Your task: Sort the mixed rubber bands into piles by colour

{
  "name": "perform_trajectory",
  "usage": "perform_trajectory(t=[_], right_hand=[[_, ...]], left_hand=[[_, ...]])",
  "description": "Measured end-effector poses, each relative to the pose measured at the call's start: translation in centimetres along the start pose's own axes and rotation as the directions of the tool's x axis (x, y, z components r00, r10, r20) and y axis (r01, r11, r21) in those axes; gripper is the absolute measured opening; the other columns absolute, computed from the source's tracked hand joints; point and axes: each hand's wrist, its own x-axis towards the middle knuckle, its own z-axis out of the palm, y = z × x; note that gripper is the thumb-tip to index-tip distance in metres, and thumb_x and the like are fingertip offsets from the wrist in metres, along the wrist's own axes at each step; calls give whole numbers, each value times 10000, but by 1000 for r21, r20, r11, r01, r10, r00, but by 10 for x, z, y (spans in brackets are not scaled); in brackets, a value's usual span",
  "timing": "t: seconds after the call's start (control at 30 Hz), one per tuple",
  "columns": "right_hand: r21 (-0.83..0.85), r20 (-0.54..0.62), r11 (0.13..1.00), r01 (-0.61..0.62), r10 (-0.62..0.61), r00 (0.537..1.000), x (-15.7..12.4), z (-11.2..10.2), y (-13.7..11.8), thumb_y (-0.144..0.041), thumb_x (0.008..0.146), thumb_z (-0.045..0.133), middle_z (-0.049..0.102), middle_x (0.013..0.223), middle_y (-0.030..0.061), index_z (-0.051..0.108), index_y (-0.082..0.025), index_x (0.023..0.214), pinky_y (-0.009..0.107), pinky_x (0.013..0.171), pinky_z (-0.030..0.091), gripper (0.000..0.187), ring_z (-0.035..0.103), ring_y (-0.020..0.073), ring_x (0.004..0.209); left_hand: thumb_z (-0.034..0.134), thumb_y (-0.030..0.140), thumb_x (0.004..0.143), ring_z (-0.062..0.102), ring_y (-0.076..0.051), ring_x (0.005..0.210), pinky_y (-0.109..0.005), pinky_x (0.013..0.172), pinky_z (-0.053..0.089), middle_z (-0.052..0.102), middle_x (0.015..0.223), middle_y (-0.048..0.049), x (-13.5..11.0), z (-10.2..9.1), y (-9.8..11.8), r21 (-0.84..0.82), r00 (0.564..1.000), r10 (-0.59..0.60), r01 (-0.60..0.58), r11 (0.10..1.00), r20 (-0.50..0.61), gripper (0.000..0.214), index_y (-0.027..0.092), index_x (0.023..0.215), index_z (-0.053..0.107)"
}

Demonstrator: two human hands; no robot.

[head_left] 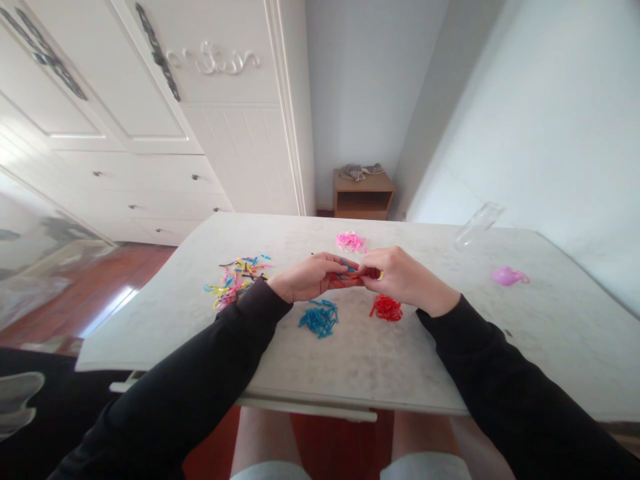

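My left hand (311, 275) and my right hand (400, 275) meet above the middle of a white table (350, 360), fingertips touching. Both are closed on a small bunch of rubber bands (346, 272), red and blue ones showing between the fingers. Just below the hands lie a blue pile of bands (319, 318) and a red pile (386, 308). A pink pile (350, 241) sits beyond the hands. A mixed multicoloured heap (236, 278) lies to the left of my left hand.
A clear plastic bottle (477, 227) lies on its side at the table's far right, with a pink lid or bag (507, 275) nearer. A white wardrobe (165, 113) stands to the left, a small wooden nightstand (363, 193) behind the table.
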Motion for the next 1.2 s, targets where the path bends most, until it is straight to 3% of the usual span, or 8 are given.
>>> perform_trajectory(t=[0.13, 0.27, 0.4, 0.67, 0.8, 0.93, 1.07, 1.2], right_hand=[[-20, -55, 999, -44, 43, 998, -2, -17, 1, -63, 777, 635, 651, 661, 6, 683, -162, 692, 260, 624, 403, 139, 576, 127, 615], [-78, -166, 964, -255, 240, 957, -9, -41, 15, -85, 753, 640, 673, 661, 12, 688, -170, 686, 272, 614, 430, 119, 605, 143, 614], [-110, -73, 914, -390, 384, 921, -16, -48, 29, -95, 747, 645, 691, 639, 15, 700, -172, 667, 278, 598, 436, 124, 619, 150, 599], [-11, -73, 936, -351, 349, 934, -9, -36, 18, -145, 761, 649, 705, 660, 22, 720, -168, 708, 270, 608, 445, 92, 629, 149, 612], [92, 158, 939, -332, 315, 936, -9, -35, 8, -154, 739, 646, 705, 656, 7, 729, -171, 726, 258, 602, 445, 85, 622, 142, 606], [178, 471, 896, -408, 286, 834, -15, -46, 7, -182, 721, 673, 734, 709, 8, 752, -176, 750, 255, 621, 472, 84, 652, 159, 656], [172, 561, 874, -454, 292, 775, -22, -56, 9, -186, 715, 679, 730, 691, 4, 765, -185, 735, 261, 614, 480, 89, 648, 164, 647], [201, 593, 874, -442, 251, 765, -27, -57, 14, -199, 718, 705, 725, 672, 4, 770, -193, 719, 259, 577, 475, 65, 645, 166, 624]], left_hand=[[501, -15, 917, 769, -234, 1034, -336, 1077, 529, 779, 1056, -235, -3, 1, 3, -12, 999, 14, -14, 1000, 30, 263, 6, 998, 750], [473, 6, 935, 771, -250, 1034, -334, 1035, 552, 780, 1069, -229, -5, 3, 7, -53, 999, 48, -49, 997, -24, 262, 29, 981, 730], [454, 15, 939, 783, -245, 984, -270, 917, 593, 789, 1015, -216, -4, 6, 9, -103, 991, 45, -58, 993, -123, 264, 44, 898, 713], [434, 11, 918, 787, -227, 946, -224, 844, 608, 788, 950, -211, 0, 5, 14, -172, 971, 61, -102, 980, -232, 281, 32, 867, 710], [441, 8, 907, 782, -215, 973, -222, 853, 613, 787, 968, -192, 0, 3, 19, -242, 941, 79, -164, 956, -328, 259, 42, 925, 697], [445, 8, 906, 779, -213, 988, -213, 841, 616, 787, 950, -180, 0, 2, 19, -268, 937, 65, -164, 949, -342, 255, 46, 961, 691], [443, 14, 912, 781, -214, 981, -211, 827, 618, 786, 963, -187, 1, -1, 16, -262, 946, 67, -156, 952, -319, 248, 49, 929, 688], [446, 12, 907, 780, -222, 974, -254, 901, 613, 785, 974, -200, 2, -1, 14, -242, 952, 81, -156, 958, -294, 252, 39, 889, 696]])
